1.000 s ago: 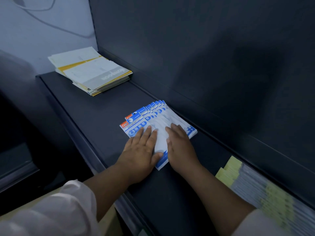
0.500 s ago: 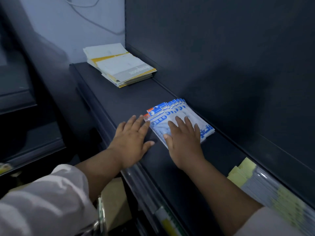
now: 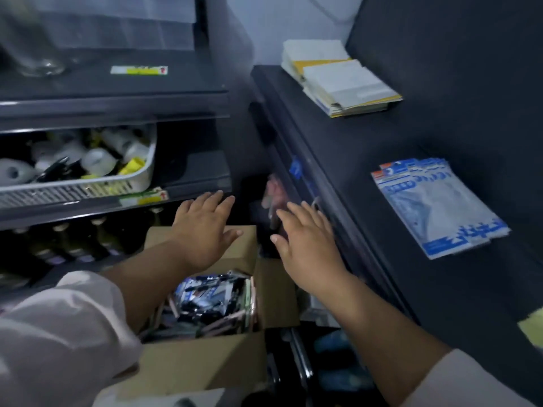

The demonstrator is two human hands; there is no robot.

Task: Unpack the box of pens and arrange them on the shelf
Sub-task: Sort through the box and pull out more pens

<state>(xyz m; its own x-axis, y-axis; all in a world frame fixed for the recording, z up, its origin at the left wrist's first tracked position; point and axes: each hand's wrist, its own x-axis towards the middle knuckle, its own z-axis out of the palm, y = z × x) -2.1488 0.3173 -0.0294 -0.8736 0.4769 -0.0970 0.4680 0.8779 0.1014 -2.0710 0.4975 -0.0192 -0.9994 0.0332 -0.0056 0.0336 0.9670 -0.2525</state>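
Both the left hand (image 3: 202, 230) and the right hand (image 3: 305, 242) hovered spread and empty above the box (image 3: 205, 356), whose pen packs (image 3: 211, 301) should be lifted in a small flat bundle toward the packs (image 3: 440, 207) lying on the shelf (image 3: 338, 160) right of the box.

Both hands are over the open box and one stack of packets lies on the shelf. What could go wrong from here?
1. The cardboard box is crammed with mixed packets; the open left hand and right hand might grab the wrong ones or spill some.
2. The blue-and-white packet stack is fanned loosely on the shelf, so adding more could push it askew.
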